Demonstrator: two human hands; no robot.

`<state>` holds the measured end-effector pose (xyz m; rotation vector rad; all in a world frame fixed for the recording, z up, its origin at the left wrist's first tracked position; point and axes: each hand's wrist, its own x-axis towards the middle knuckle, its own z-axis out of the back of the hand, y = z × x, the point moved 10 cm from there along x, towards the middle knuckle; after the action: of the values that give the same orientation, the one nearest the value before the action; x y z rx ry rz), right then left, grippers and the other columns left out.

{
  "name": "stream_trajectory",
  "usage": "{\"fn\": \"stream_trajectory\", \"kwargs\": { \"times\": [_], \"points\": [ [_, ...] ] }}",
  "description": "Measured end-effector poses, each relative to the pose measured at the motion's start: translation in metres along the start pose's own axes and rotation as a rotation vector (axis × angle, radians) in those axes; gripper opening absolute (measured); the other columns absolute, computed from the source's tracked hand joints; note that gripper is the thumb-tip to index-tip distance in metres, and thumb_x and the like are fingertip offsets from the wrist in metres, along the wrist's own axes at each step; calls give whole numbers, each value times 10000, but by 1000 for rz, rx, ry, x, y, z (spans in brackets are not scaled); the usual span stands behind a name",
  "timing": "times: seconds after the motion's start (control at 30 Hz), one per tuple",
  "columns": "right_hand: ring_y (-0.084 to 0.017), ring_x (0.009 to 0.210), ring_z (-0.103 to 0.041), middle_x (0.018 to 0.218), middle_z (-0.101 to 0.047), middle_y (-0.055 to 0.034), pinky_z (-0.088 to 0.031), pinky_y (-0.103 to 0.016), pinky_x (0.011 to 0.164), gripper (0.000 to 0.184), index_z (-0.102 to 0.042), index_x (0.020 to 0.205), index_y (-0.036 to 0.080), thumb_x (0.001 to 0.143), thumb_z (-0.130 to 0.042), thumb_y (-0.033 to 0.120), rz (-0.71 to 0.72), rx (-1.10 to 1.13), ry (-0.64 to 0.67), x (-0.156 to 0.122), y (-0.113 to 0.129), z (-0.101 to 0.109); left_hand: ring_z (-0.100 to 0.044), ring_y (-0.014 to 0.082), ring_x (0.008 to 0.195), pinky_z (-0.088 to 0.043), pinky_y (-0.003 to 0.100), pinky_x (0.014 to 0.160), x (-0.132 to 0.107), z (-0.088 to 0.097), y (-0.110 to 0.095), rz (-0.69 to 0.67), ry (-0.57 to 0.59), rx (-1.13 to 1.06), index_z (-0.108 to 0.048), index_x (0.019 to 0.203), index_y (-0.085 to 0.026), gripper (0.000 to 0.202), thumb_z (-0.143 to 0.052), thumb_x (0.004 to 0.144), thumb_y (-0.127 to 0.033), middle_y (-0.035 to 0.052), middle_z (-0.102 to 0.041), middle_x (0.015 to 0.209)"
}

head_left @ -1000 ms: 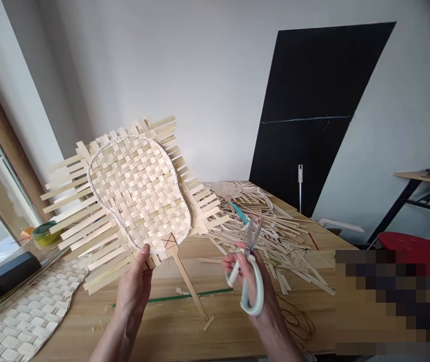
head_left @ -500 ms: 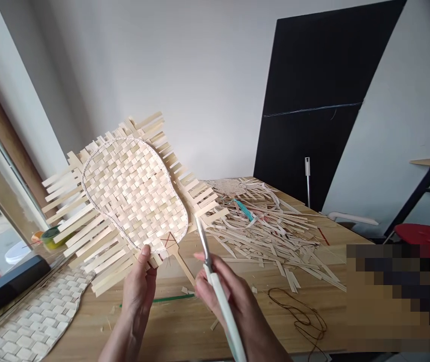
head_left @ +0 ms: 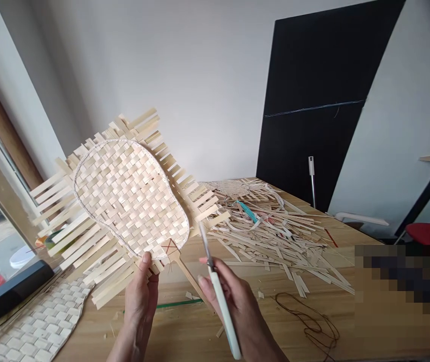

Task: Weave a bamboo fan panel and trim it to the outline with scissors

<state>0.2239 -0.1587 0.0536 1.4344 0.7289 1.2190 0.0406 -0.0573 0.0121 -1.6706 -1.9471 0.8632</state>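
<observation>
My left hand (head_left: 139,301) grips a woven bamboo fan blank (head_left: 132,201) at its lower end, with the thumb on the strips beside the handle. The fan has a rounded woven panel inside a stitched outline, and loose strip ends stick out all around it. Its flat wooden handle (head_left: 188,279) runs down behind my left hand's side, and a red thread cross (head_left: 169,246) marks its join. My right hand (head_left: 237,311) holds pale green-handled scissors (head_left: 222,309) edge-on, blades closed and pointing up, just right of the fan's lower edge.
A heap of cut bamboo strips (head_left: 271,236) covers the wooden table (head_left: 86,342) behind my hands. A woven mat (head_left: 37,322) lies at the lower left, and dark thread (head_left: 309,317) lies at the right. A black board (head_left: 313,100) leans against the wall.
The scissors have turned edge-on in my right hand and moved left, closer to the fan. The fan has tilted slightly, and the whole view has shifted.
</observation>
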Motion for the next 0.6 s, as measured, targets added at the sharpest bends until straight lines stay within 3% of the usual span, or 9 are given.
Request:
{"fn": "stream_trajectory", "kwargs": {
  "times": [0.13,0.23,0.37,0.5,0.6],
  "points": [
    [-111,482,-490,575,-517,40,-439,-207,455,372,-618,941,208,667,-691,449,17,149,-241,-2,3,34,-643,133,917,-502,242,873,1,5,4,7,0,18,-631,1020,-193,267,-553,807,-53,19,-691,941],
    [-164,626,-615,688,-637,-8,-526,-245,574,411,-605,893,218,583,-759,438,41,258,-384,6,4,48,-638,166,951,-473,296,929,0,10,17,97,17,48,-665,880,-175,153,-575,799,-82,28,-698,889],
    [-220,766,-660,788,-688,-57,-555,-294,682,440,-582,865,208,550,-774,450,53,248,-368,28,-4,38,-594,224,1064,-420,345,986,-3,12,32,179,105,94,-690,770,-176,76,-616,785,-171,54,-705,889],
    [-222,750,-666,765,-693,-50,-556,-293,688,474,-573,902,201,556,-766,461,54,210,-369,40,-15,37,-507,268,1181,-348,397,1033,-3,24,33,109,126,224,-712,761,-218,121,-713,698,-322,60,-703,962],
    [-245,811,-670,810,-708,-60,-554,-309,722,521,-562,948,201,553,-765,474,25,224,-328,43,-21,33,-440,330,1227,-269,436,1063,-5,29,29,-22,191,276,-728,782,-247,384,-859,435,-346,76,-691,1014]
  ]
}}
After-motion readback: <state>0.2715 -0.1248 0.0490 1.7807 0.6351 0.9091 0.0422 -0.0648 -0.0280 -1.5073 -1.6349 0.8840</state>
